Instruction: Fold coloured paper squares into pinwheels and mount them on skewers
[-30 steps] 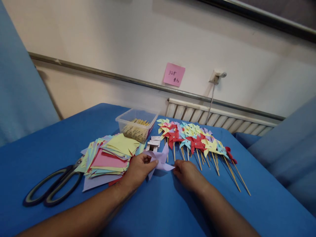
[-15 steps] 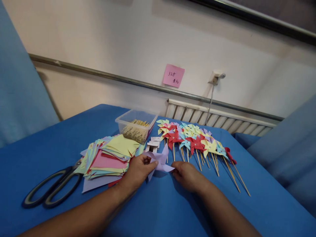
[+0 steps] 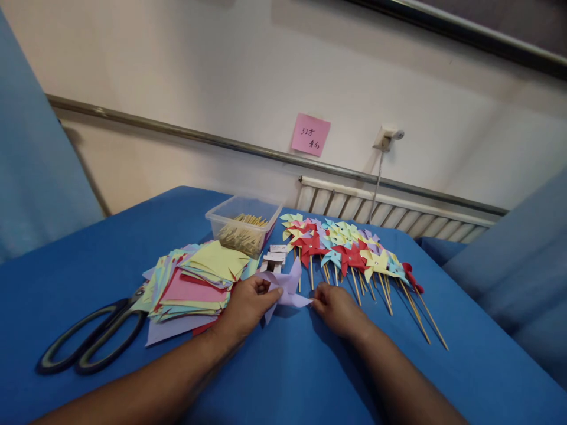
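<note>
Left hand (image 3: 245, 306) pinching lilac pinwheel (image 3: 286, 287) at centre, right hand (image 3: 337, 308) nipping its right tip, low over blue bench (image 3: 287, 378). Risk imo: thin paper, tug apart = folds pop open or tear. Behind: paper stack (image 3: 195, 282), finished pinwheels (image 3: 349, 251).

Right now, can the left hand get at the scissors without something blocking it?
Probably yes. The left hand pinches the lilac pinwheel, and the scissors lie open on the cloth to its left. Only the paper stack sits between, low and flat.
</note>
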`<state>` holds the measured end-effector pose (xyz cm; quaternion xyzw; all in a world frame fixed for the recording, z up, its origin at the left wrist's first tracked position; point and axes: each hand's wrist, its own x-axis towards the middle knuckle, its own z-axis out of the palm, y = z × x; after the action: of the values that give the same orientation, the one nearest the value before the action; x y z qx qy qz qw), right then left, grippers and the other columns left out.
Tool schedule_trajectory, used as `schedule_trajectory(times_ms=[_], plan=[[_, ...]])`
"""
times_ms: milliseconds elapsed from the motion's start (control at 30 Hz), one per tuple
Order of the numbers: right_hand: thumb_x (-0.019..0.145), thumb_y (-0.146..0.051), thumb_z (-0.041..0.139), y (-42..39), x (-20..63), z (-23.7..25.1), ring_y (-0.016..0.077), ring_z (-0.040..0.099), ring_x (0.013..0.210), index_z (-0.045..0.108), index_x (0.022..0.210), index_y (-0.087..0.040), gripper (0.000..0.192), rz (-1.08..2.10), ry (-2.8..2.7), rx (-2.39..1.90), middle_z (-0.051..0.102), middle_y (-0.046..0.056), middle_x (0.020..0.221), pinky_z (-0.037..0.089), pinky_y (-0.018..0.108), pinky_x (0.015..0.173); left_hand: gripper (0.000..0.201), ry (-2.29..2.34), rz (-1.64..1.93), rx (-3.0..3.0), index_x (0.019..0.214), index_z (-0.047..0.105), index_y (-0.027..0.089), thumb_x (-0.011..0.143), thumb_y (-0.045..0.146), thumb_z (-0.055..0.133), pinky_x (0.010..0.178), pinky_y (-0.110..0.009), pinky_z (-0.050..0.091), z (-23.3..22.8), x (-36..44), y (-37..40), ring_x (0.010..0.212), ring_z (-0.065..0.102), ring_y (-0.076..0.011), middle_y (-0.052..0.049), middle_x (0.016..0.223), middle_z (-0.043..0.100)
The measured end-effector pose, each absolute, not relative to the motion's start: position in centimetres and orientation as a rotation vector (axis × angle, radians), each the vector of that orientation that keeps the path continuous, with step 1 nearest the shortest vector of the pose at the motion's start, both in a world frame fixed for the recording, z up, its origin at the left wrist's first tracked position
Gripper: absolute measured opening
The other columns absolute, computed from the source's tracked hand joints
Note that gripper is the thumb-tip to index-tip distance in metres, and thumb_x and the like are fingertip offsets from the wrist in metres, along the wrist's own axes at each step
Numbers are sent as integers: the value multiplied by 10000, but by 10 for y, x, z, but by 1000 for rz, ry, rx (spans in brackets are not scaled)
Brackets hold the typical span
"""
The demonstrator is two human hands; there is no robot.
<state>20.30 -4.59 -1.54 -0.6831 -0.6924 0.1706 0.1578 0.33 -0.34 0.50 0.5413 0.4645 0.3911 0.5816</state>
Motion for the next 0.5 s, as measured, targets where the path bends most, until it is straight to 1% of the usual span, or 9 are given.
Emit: schedule_trajectory(times_ms=[67,167,367,500], plan=[[826,-199,516,-44,210,-17,126,547,661,575,819,-178,63,550,-1972,-1816,624,11,733,342,205,580,287,1087,920,1282,767,662,144,557,330,722,611,-288,486,5,3,-3,663,651,-205,-36,689,703],[786,-102,525,-43,218,-20,114,545,700,596,853,-178,124,634,-2017,-1623,603,2,793,385,189,628,266,1098,918,1307,745,659,145,563,330,719,602,-279,480,4,2,-3,671,649,-207,-29,673,696],[754,-93,576,-43,221,-22,105,520,644,611,840,-178,127,764,-2053,-1614,568,-19,734,392,180,588,284,1099,917,1295,759,656,144,560,338,715,575,-268,469,5,2,-4,642,635,-190,-38,702,702],[756,-77,553,-43,220,-20,106,527,666,617,815,-183,137,730,-2129,-1590,583,-16,753,388,181,602,283,1085,924,1274,748,656,150,543,333,725,600,-271,477,5,3,-4,682,649,-202,-37,705,705]])
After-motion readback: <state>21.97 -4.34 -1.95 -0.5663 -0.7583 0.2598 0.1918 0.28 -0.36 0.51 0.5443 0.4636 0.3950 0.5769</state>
